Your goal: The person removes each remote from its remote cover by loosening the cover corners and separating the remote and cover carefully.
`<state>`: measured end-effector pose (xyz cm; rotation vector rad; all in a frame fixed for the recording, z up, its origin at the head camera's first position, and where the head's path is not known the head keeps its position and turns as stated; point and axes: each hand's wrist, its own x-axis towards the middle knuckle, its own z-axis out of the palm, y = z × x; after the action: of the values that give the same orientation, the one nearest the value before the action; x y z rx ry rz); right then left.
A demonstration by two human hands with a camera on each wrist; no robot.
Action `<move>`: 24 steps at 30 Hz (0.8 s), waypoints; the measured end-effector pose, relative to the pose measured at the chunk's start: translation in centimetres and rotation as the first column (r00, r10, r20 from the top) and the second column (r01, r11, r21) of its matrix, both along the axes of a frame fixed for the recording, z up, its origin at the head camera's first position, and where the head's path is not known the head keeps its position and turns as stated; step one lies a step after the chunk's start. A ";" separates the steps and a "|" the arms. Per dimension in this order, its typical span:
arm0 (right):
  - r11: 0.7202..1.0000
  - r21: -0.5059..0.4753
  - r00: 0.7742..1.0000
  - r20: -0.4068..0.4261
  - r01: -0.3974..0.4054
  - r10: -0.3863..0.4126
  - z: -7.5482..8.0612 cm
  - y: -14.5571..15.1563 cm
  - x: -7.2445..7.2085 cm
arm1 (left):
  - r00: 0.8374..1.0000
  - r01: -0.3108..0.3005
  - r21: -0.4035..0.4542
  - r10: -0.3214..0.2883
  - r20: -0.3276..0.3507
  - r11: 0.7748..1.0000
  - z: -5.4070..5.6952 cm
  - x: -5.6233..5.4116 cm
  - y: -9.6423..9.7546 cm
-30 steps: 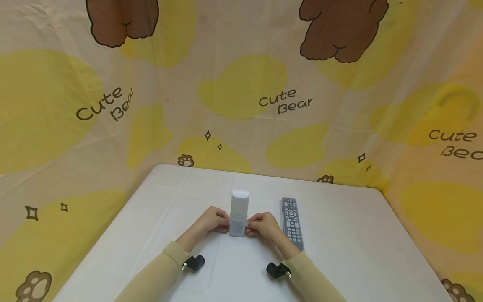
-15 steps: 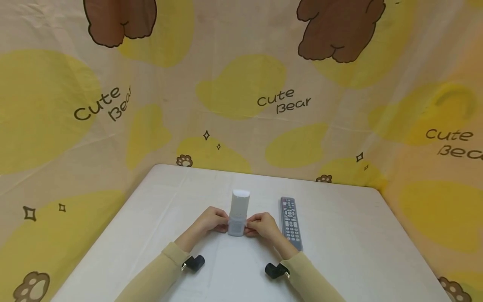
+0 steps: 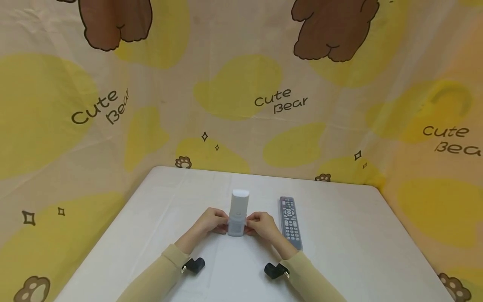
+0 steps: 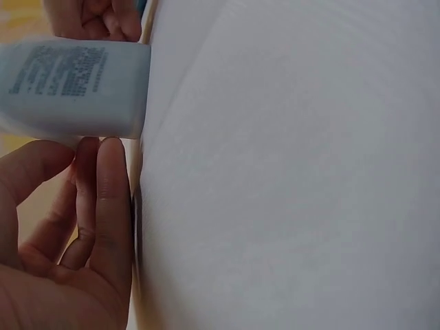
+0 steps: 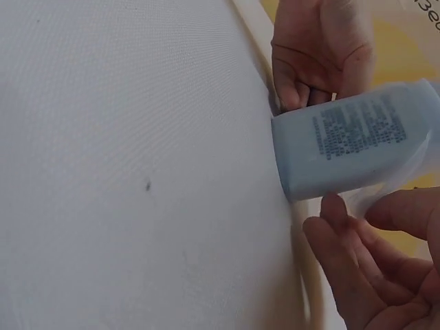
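A white remote control (image 3: 239,203) stands on end on the table, its lower part inside a translucent sleeve (image 3: 236,227). Small dark print on the remote shows through the sleeve in both wrist views. My left hand (image 3: 209,220) pinches the sleeve's left edge between thumb and fingers. On the opposite side, my right hand (image 3: 263,224) pinches the sleeve's loose film, which is drawn out toward the thumb (image 5: 405,212) in the right wrist view. The remote's lower end is right at the tabletop.
A grey remote control (image 3: 290,222) with many light buttons lies face up to the right, partly behind the right forearm. The white table (image 3: 181,188) ends at a patterned cloth backdrop (image 3: 234,88). Black wrist cameras (image 3: 194,265) sit at both cuffs.
Both hands keep their hold at the sleeve's sides with hardly any movement. The head view has shifted slightly.
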<state>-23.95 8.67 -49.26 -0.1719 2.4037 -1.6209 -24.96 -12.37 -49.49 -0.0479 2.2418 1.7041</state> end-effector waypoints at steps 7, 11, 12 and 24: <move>0.988 0.145 0.977 -0.213 0.058 -0.026 1.2 -0.4 0.4 | 1.000 -0.020 0.011 0.020 -0.011 1.000 -0.1 0.2 0.1; 0.997 0.022 0.967 -0.244 0.080 -0.072 2.0 -0.5 0.3 | 1.000 -0.027 0.005 0.027 -0.010 1.000 0.0 0.3 0.2; 0.997 -0.028 0.966 -0.246 0.077 -0.082 2.3 -0.5 0.3 | 0.999 -0.030 0.004 0.030 -0.010 1.000 -0.1 0.2 0.2; 0.933 -0.320 0.963 -0.257 -0.164 0.081 7.3 0.4 0.5 | 0.998 -0.055 0.002 0.056 -0.022 0.998 -0.4 0.1 0.1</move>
<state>-23.47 9.09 -41.99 -0.5999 2.1968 -2.0427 -24.83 -12.26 -49.87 -0.0920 2.2753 1.7433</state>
